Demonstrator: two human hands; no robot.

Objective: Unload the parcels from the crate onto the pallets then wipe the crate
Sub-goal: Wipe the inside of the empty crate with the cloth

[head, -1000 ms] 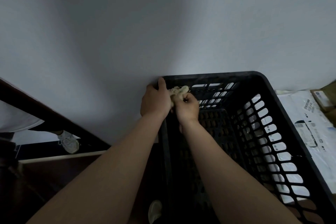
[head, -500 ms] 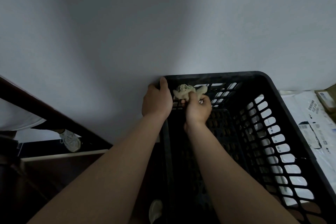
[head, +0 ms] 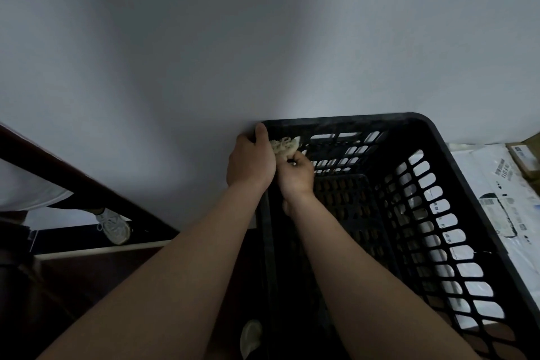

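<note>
1. Forearms, bare, reach forward from the near edge: the left one runs along the outside of the crate's left wall, the right one over its inside.
2. A black plastic crate (head: pixel 350 123) with lattice walls fills the lower right of the view.
3. The left hand (head: pixel 251 164) grips the crate's far left corner, thumb on top of the rim and fingers curled round the outside.
4. The right hand (head: pixel 296 174) is inside the crate, touching the left hand. Its fingers are closed round a crumpled pale cloth (head: pixel 285 146), held against the inside of the far wall at that corner.
5. White parcels (head: pixel 502 202) with printed labels lie flat just outside the crate's right wall.
6. Well to the left of the crate, another person's pale shoe (head: pixel 114 226) shows below a dark rail (head: pixel 87 187).
7. A plain white wall (head: pixel 263 38) rises directly behind the crate's far rim.
</note>
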